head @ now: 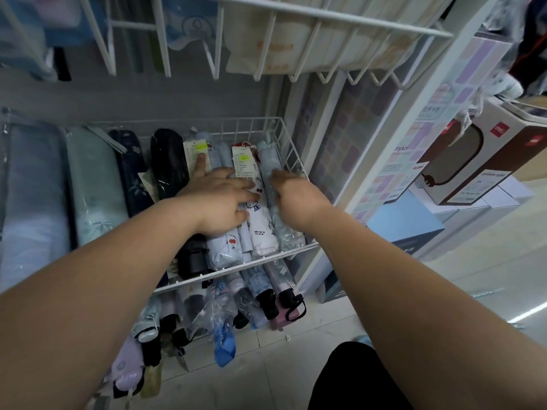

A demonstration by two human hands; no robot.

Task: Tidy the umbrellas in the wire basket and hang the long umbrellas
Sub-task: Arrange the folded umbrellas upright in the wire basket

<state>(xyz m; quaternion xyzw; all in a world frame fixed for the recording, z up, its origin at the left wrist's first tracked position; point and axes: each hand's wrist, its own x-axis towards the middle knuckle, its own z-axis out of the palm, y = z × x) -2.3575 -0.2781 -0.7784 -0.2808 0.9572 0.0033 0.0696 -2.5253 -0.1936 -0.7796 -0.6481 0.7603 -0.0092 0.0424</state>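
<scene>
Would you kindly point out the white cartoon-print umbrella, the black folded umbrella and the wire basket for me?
white cartoon-print umbrella [263, 229]: head view, on its printed fabric body.
black folded umbrella [168, 161]: head view, on its upper body.
wire basket [236, 267]: head view, on its front rim wire.

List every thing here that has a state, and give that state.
left hand, fingers spread flat, pressing on the folded umbrellas.
right hand, on the pale blue umbrella; blurred, grip unclear.
cartoon-print umbrella, folded, in clear wrap, lying between the hands.
black umbrella, folded, lying in the wire basket.
</scene>
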